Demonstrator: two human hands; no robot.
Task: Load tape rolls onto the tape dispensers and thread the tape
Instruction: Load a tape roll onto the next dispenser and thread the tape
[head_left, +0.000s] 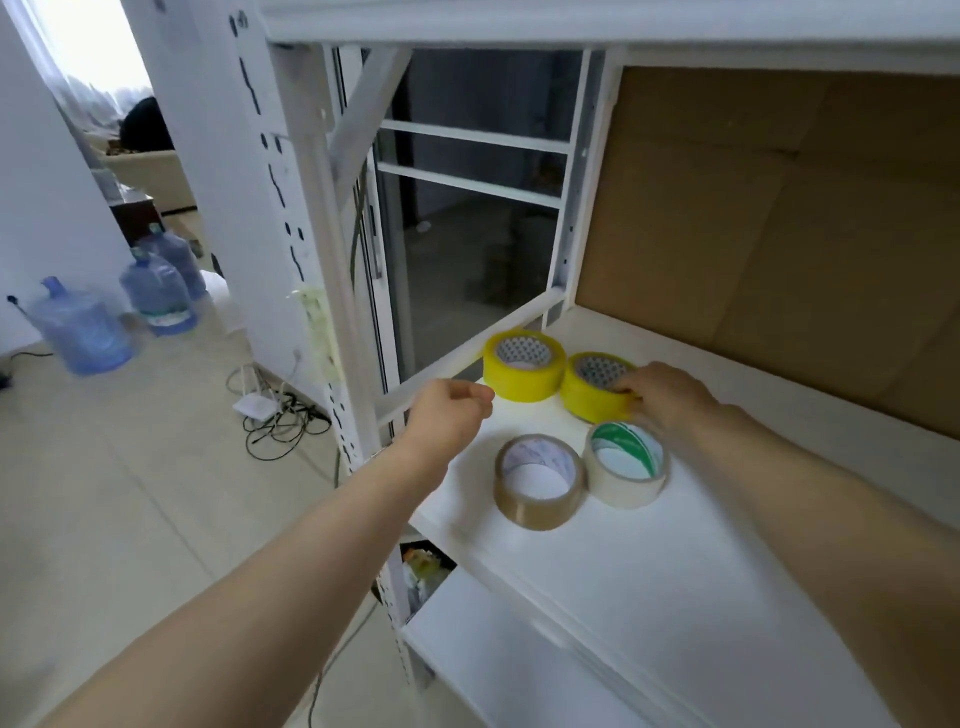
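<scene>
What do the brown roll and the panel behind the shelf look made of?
Brown roll: glossy plastic tape, it seems; its side shines. Back panel: matte cardboard, probably, judging by tan colour and creases.

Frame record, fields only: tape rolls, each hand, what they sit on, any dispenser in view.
surface: white shelf, cardboard behind it
left yellow roll: back, lying flat
right yellow roll: back, beside the left one
brown roll: front, lying flat
white roll: front, right of the brown roll, green-and-white core
left hand: fingers curled, holds nothing, just short of the left yellow roll
right hand: fingers curled over the right yellow roll's rim
dispenser: none in view
</scene>
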